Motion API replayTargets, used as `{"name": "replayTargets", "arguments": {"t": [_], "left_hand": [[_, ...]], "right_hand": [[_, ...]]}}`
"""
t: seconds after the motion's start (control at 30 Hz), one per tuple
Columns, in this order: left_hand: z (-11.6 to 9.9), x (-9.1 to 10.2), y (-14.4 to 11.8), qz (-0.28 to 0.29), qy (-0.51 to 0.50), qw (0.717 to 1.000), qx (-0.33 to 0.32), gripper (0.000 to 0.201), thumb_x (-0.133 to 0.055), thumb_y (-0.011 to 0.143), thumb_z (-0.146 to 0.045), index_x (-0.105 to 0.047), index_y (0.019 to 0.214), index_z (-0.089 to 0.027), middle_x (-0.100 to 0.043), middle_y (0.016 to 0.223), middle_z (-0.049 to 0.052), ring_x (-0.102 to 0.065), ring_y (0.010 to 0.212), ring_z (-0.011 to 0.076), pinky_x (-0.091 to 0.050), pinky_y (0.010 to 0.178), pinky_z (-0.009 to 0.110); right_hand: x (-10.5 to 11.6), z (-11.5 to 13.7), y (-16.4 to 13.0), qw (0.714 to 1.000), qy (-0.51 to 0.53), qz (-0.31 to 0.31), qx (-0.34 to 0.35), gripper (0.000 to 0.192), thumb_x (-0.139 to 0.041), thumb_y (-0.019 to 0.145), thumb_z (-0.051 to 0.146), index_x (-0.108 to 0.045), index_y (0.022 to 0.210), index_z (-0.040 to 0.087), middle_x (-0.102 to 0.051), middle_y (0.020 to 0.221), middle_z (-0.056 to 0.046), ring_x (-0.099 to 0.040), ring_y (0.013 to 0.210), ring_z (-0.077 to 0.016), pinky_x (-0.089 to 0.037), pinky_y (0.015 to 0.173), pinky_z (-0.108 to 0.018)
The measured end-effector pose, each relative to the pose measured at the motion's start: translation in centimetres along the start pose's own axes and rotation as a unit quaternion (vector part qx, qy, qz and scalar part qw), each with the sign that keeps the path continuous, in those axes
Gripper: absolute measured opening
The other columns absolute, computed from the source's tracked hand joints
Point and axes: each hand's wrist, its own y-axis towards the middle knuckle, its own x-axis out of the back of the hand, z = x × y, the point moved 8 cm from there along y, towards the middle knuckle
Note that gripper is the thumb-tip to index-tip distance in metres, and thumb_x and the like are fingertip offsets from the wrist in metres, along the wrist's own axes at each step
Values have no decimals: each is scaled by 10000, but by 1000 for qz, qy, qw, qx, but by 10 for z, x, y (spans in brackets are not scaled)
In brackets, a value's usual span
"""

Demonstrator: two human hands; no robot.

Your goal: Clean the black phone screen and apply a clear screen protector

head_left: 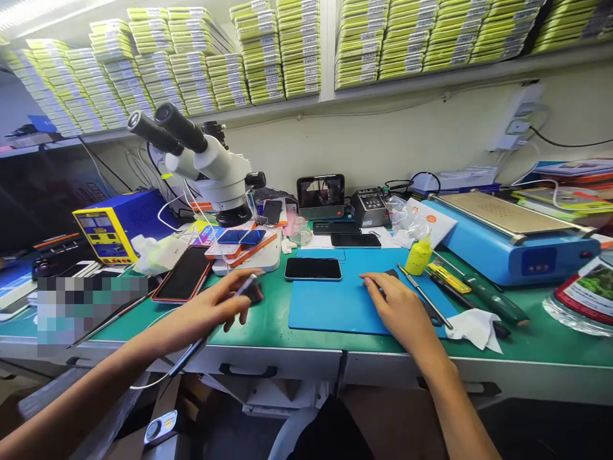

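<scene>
Your left hand (pixel 218 303) is closed in a pen grip around a slim corded tool (pixel 211 335), tip raised over the green bench (pixel 268 326), while your right hand (pixel 400 306) lies nearly flat and open on the blue mat (pixel 335 300), fingertips on a small dark part (pixel 390 275). The phone (pixel 313 269) rests face up on the mat's far left corner, between both hands. The trailing cord could likely snag the bench edge, and a swing of the tip toward the phone risks scratching its glass.
</scene>
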Motion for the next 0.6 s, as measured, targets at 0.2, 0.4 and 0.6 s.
{"name": "replayTargets", "arguments": {"t": [0.2, 0.4, 0.6], "left_hand": [[-16, -22, -4, 25, 278, 959, -57, 811, -787, 896, -595, -484, 1612, -364, -532, 1674, 46, -512, 1534, 368, -404, 1300, 515], [-12, 13, 6, -58, 303, 949, -68, 815, -826, 840, -512, -522, 1579, -351, -628, 1571, 41, -616, 1422, 349, -493, 1215, 459], [4, 108, 25, -210, 262, 942, -12, 831, -869, 760, -623, -633, 1479, -277, -644, 1548, 94, -570, 1460, 398, -460, 1232, 507]], "right_hand": [[0, -1, 0, 1000, 0, -3, 1, 401, -406, 1095, 385, -770, 1153, 228, -828, 1138, -92, -781, 1053, -300, -612, 935, -429], [-3, -4, 2, 1000, 9, -6, 5, 416, -412, 1076, 410, -773, 1145, 215, -828, 1154, -96, -779, 1074, -326, -613, 939, -470], [-3, -8, 3, 1000, 14, -9, 3, 441, -416, 1054, 460, -780, 1126, 222, -833, 1141, -89, -782, 1062, -342, -616, 932, -505]]}}
